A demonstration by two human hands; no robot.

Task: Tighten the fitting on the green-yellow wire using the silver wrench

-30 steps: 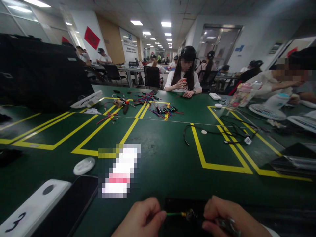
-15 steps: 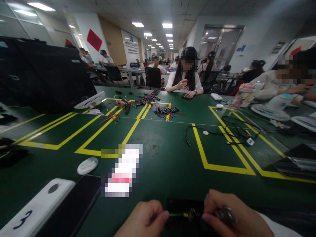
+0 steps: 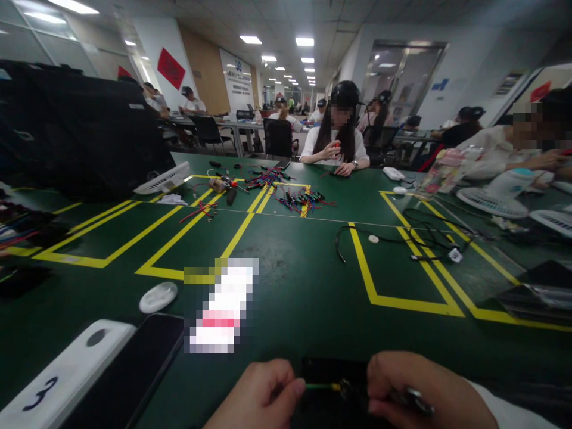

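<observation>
At the bottom centre, my left hand [image 3: 268,390] pinches the left end of a thin green wire [image 3: 319,386]. The wire runs right to a yellow tip beside a small dark metallic part [image 3: 344,388], over a black object [image 3: 313,411] on the green table. To the right of that part, my right hand [image 3: 402,381] has its fingers closed around a shiny metal tool [image 3: 419,400], whose shape is mostly hidden. The fingertips of my right hand are close to the dark part; whether they touch it is unclear.
A white power bank [image 3: 67,369] marked 3, a dark phone [image 3: 129,369] and a white round disc [image 3: 158,297] are at the left. Wire bundles [image 3: 299,199] lie farther back, black cables [image 3: 429,238] at the right. A person [image 3: 337,137] sits opposite.
The fingers of my right hand have shifted slightly and the metal tool is tilted differently. At the far left, a hand has gone from view and dark items with coloured wires show.
</observation>
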